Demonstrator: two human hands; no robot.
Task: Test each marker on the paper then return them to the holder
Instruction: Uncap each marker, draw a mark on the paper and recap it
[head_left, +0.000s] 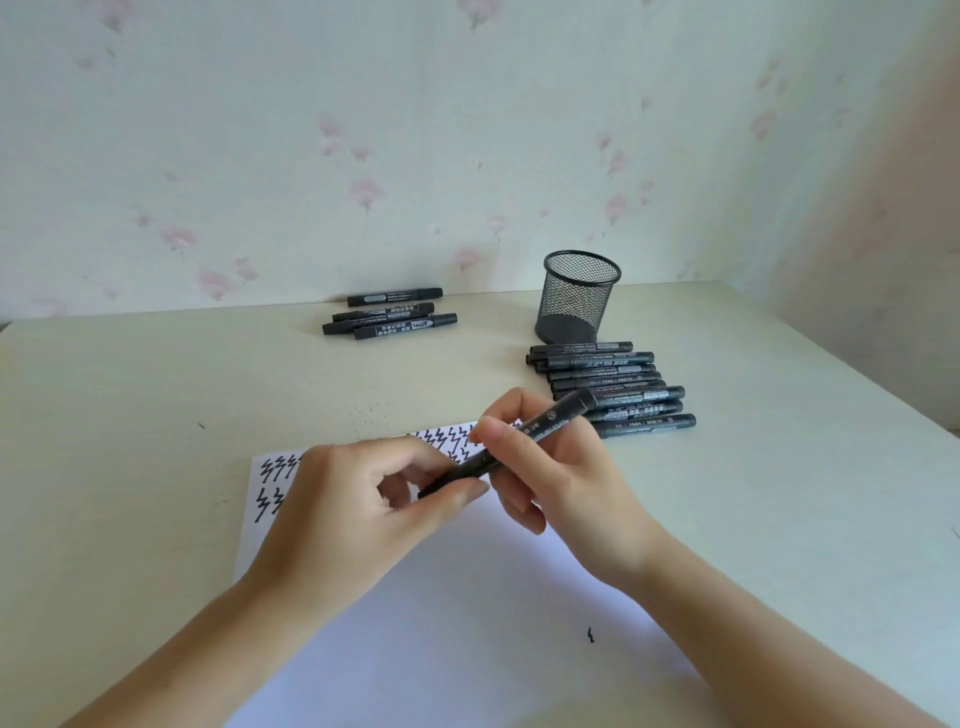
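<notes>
Held above a white sheet of paper (467, 597) on a pale surface (130, 415): one black marker (511, 447), slanted from lower left to upper right. Right hand (550, 467) closed around the barrel, thumb and forefinger pinching it near the middle. Left hand (363, 499) pinched onto the lower end, grip tight between thumb and fingertips; cap on or off at that end not discernible behind the fingers. Rows of black zigzag test marks (441, 439) along the far edge of the sheet and down its left side, partly covered by the hands; one small lone squiggle (590, 634) nearer the right edge. Upright on the surface beyond the paper, a black mesh pen holder (576, 299), nothing visible inside. Just in front of it, a stack of black markers (618, 387) lying side by side, the held marker's upper end overlapping them in view. Well to the left of the holder, four more markers (389, 314) lying near the floral-papered wall (311, 156).
</notes>
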